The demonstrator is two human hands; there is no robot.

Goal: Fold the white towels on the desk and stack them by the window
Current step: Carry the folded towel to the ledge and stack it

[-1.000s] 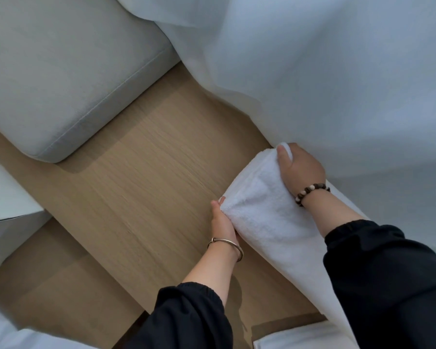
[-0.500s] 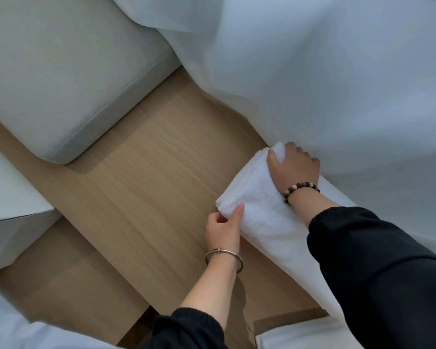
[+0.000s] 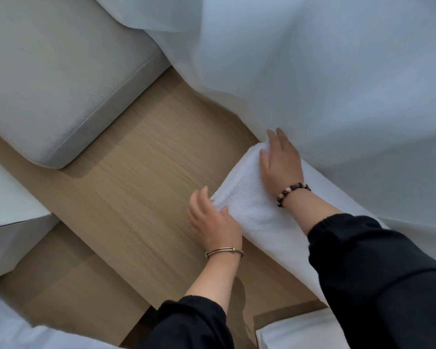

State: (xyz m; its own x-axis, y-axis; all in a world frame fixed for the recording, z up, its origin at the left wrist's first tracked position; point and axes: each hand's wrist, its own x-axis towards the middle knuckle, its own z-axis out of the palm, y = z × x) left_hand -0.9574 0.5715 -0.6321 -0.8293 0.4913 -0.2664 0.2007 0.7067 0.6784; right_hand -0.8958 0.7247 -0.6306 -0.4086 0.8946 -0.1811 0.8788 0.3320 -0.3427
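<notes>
Towel (image 3: 249,207) lies lengthwise along the curtain (image 3: 337,84). Right hand (image 3: 280,167) presses flat curtain-side; left hand (image 3: 212,222), relaxed, touches its outer edge.

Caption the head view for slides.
Right hand flat on a folded white terry towel, left hand at its edge, beside a sheer white curtain.
</notes>
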